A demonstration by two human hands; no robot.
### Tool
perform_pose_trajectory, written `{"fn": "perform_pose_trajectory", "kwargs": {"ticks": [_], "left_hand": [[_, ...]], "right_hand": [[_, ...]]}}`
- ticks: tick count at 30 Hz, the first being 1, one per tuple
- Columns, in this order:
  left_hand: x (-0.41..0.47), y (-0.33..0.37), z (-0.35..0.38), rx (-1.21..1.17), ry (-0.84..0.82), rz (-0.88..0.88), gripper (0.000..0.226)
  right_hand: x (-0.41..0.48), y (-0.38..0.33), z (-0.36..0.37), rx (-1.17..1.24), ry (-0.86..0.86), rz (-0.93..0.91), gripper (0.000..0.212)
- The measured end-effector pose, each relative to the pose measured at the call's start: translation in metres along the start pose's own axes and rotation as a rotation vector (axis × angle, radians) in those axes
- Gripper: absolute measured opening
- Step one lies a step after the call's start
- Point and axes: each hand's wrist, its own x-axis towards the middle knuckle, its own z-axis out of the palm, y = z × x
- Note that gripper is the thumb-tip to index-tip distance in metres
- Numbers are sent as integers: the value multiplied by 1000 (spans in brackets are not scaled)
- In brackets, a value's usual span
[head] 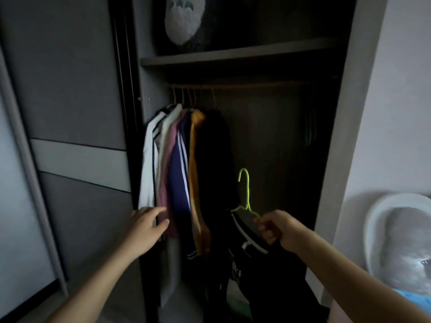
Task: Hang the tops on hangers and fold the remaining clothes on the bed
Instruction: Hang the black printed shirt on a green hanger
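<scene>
Dim room, open wardrobe (275, 136). Right hand (277, 227): fingers clenched on the shoulder of a green hanger (247, 197) carrying a dark striped top (268, 271), low beside the hung tops (177, 164). Left hand (145, 223) released, fingers spread by the pink one; contact unclear. Step: hanging. Next move, probably: raise the hook to the rail (245, 86), in the free stretch to the right.

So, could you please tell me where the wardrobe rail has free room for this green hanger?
The wooden rail looks bare between the black hanging garment and some dim shapes by the wardrobe's right wall. Its left end is crowded, from the white top to the mustard top.
</scene>
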Motion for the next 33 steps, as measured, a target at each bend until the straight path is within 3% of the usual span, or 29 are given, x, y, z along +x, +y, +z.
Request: {"fn": "perform_pose_trajectory", "kwargs": {"ticks": [8, 13, 16, 20, 22, 27, 33], "left_hand": [[92, -10, 20, 12, 104, -4, 40], [165, -26, 31, -14, 142, 54, 42], [219, -30, 35, -33, 185, 132, 41], [300, -25, 39, -33, 254, 306, 65], [343, -23, 42, -33, 299, 383, 73], [428, -20, 41, 8, 395, 495, 60], [472, -30, 50, -14, 379, 517, 61]], "right_hand": [[101, -71, 0, 115, -82, -119, 18], [147, -132, 19, 165, -36, -318, 23], [176, -171, 23, 215, -47, -422, 15], [210, -225, 24, 57, 144, -590, 22], [225, -254, 28, 33, 117, -644, 27], [257, -318, 43, -62, 149, -775, 36], [299, -354, 61, -246, 365, -809, 29]]}}
